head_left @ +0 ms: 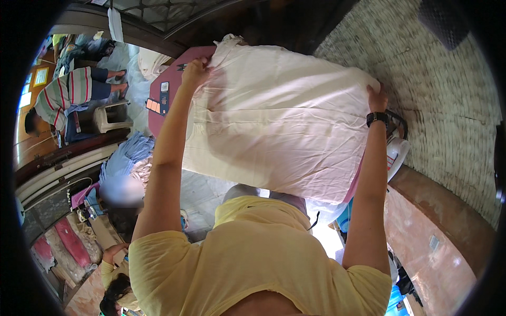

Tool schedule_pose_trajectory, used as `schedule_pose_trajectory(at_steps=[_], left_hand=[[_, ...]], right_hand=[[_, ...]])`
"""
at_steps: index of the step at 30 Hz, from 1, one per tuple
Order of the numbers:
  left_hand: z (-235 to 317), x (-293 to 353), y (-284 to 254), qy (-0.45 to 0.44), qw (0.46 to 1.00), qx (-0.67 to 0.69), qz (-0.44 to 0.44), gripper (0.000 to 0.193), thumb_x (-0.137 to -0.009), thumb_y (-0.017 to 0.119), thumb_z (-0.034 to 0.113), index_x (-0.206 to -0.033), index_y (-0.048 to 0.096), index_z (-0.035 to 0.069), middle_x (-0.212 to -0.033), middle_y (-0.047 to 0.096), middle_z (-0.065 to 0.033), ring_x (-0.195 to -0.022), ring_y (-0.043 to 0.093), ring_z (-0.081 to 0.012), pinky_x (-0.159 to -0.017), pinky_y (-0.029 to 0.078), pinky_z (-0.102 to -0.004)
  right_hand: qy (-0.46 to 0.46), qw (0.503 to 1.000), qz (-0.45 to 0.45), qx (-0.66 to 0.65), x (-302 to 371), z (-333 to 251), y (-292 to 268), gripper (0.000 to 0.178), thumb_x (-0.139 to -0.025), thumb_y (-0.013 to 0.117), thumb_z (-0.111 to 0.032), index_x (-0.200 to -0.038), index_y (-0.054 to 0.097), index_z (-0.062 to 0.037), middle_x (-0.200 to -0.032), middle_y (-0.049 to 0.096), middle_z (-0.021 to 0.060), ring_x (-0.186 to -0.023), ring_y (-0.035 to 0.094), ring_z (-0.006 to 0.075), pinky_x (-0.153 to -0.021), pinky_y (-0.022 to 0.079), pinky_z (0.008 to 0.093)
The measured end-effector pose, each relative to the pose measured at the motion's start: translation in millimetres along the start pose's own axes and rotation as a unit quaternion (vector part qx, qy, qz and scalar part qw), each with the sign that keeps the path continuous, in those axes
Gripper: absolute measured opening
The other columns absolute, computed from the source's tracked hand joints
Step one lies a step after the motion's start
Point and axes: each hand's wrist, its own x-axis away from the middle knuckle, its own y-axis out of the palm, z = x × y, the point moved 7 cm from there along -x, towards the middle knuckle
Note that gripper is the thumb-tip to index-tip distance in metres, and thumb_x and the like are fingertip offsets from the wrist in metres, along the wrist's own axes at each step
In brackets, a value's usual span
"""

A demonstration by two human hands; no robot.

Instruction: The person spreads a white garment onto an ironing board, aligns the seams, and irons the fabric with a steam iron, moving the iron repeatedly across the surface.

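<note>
A large cream cloth (279, 126) lies spread over a pink ironing board (164, 79), with creases and a seam line running across it. Its far left part is bunched up, and its near edge hangs toward my body. My left hand (195, 73) is closed on the cloth at its far left side. At the right end, my right hand (377, 98), with a black watch on the wrist, grips the cloth's far corner. Both arms are stretched forward. Whether this cloth is a garment or a sheet I cannot tell.
A dark label card (165, 97) lies on the board's left end. Beside its right end stands a white appliance, probably an iron (395, 152), partly hidden. Blue clothes (126, 155) are piled at left. A person in a striped shirt (66, 89) stands near a stool (112, 117).
</note>
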Motion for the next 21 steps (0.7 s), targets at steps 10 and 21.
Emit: schedule_pose_trajectory(at_steps=[10,21], left_hand=[[-88.8,-5.7,24.5,-0.164,0.916,0.355,-0.092,0.031,-0.078,0.079,0.015,-0.102,0.064,0.002,-0.086,0.065,-0.0017,-0.080,0.060,-0.0123,-0.073,0.048,-0.0279],[-19.9,-22.9,-74.9,-0.017,0.947,-0.120,0.297,0.022,-0.079,0.074,0.028,-0.092,0.074,0.011,-0.094,0.069,-0.0159,-0.089,0.065,-0.0360,-0.077,0.051,-0.0435]], right_hand=[[0.009,1.000,0.002,0.015,3.0,-5.7,-3.4,0.062,-0.082,0.065,-0.038,-0.135,0.048,-0.0119,-0.118,0.063,0.0209,-0.110,0.060,0.0378,-0.091,0.048,0.0445],[0.044,0.998,0.031,-0.014,-20.3,19.6,-7.8,0.050,-0.083,0.067,-0.039,-0.120,0.062,-0.0071,-0.113,0.066,0.0194,-0.105,0.063,0.0365,-0.089,0.049,0.0428]])
